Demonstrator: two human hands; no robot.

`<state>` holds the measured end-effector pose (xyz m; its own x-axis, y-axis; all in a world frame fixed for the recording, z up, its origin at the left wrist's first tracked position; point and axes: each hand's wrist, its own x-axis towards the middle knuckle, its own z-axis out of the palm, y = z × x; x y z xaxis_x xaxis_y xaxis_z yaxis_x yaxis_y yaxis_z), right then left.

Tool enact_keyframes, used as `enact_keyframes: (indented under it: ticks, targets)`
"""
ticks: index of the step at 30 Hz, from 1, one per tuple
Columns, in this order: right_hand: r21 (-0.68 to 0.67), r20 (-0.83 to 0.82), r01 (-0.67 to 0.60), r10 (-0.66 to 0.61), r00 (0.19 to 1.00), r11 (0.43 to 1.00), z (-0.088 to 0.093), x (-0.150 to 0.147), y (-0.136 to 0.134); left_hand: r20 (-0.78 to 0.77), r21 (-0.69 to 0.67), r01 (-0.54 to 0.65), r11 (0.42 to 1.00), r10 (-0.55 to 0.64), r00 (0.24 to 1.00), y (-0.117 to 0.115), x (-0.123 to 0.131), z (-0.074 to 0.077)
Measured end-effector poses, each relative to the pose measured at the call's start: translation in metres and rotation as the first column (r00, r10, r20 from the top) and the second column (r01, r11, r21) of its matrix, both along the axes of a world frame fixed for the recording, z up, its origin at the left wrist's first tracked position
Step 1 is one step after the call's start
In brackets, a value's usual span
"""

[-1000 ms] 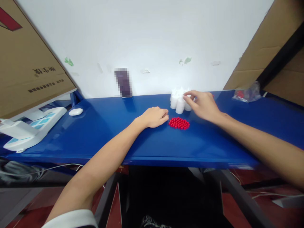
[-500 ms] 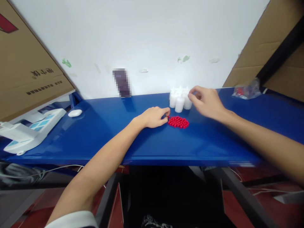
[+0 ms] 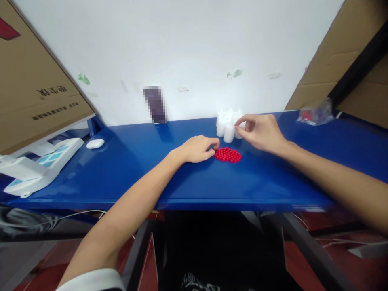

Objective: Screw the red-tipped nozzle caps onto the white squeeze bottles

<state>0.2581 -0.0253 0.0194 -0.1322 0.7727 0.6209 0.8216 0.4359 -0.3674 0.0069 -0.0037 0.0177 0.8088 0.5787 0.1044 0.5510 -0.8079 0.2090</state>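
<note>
Far L of the blue table (image 3: 194,188), a big cardboard box (image 3: 39,60) leans in by a white power strip (image 3: 56,153) w/ a plug in it; just R of that, a small white oval case (image 3: 95,144). A dark panel, blurred out, stands at the wall (image 3: 194,44) behind.

Then the L hand (image 3: 195,149): low at the L edge of the red pcs (image 3: 228,155), thumb & forefinger curled w/ a narrow gap betw. them. Nothing visible in it, tho the other fingers are hidden from here.

The red pcs lie loose in one flat patch. Just behind, the white bottles (image 3: 228,133) stand upright, bunched tight. R hand (image 3: 262,131) is at their R side, fingertips nearly together, overlapping the bunch; can't tell if it's touching one or pinching smth tiny.

Progress, approx: pcs sit in one patch, bottles are grouped, but plenty of pcs lie loose, so I'd judge much is left. Bottle contents can't be made out, so no count of what's done.

Far R, a clear plastic bag (image 3: 318,114) w/ smth red inside, near more cardboard (image 3: 321,60).
</note>
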Motion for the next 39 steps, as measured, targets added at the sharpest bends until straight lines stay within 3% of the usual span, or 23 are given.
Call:
enact_keyframes:
  ticks: [6, 9, 11, 17, 23, 29, 39]
  targets:
    - [0.126, -0.097, -0.006, 0.019, 0.995, 0.992, 0.003, -0.005, -0.011, -0.001, -0.019, -0.014, 1.000, 0.014, 1.000, -0.001, 0.001, 0.001]
    - [0.161, -0.089, -0.086, 0.102, 0.991, 0.983, 0.006, -0.007, -0.017, 0.005, -0.010, -0.022, 1.000, 0.022, 1.000, 0.000, 0.001, -0.001]
    - [0.140, -0.077, -0.105, 0.117, 0.990, 0.985, 0.006, -0.007, -0.016, 0.007, -0.007, -0.027, 1.000, 0.027, 1.000, 0.000, 0.001, -0.001]
    - [-0.011, -0.075, -0.010, 0.009, 0.997, 1.000, -0.002, -0.006, -0.004, 0.014, 0.003, -0.038, 0.999, 0.038, 0.999, 0.001, 0.001, -0.004]
    - [-0.137, -0.155, -0.069, 0.047, 0.987, 0.988, -0.012, -0.005, 0.004, 0.036, 0.013, -0.027, 1.000, 0.026, 0.999, 0.002, 0.001, -0.006]
    - [-0.116, -0.361, -0.156, 0.105, 0.927, 0.981, -0.019, -0.009, 0.007, 0.045, 0.004, -0.036, 0.999, 0.036, 0.998, 0.004, 0.000, -0.007]
    - [-0.083, -0.530, -0.122, 0.060, 0.846, 0.989, -0.023, -0.013, -0.001, 0.060, -0.015, -0.030, 0.999, 0.031, 0.998, 0.004, 0.000, -0.010]
